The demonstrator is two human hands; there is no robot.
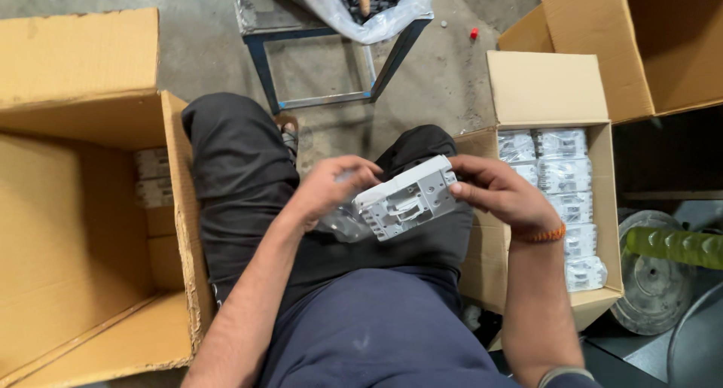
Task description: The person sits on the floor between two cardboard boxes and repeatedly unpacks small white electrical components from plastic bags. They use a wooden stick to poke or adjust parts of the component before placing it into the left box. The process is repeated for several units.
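White plastic switch unit (407, 197), ribbed back up, gripped over the lap between both hands: left hand (334, 186) clasping its near end along with a clear plastic wrapper (340, 224), right hand (498, 191) pinching the far corner. Seemingly mid-unwrapping or mid-inspection. Just beyond the right hand, a carton (544, 94) of bagged units (565, 176); past the left hand, a large open box (83, 230). Next move likely calls for a firm hold while freeing the wrapper.

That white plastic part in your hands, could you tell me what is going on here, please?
A seated person holds a white plastic part over their lap with both hands: the left hand grips its left end along with a bit of clear wrapping, the right hand its right end. An open cardboard box on their right holds a row of similar wrapped parts. A larger cardboard box on their left has a few packages stacked inside.
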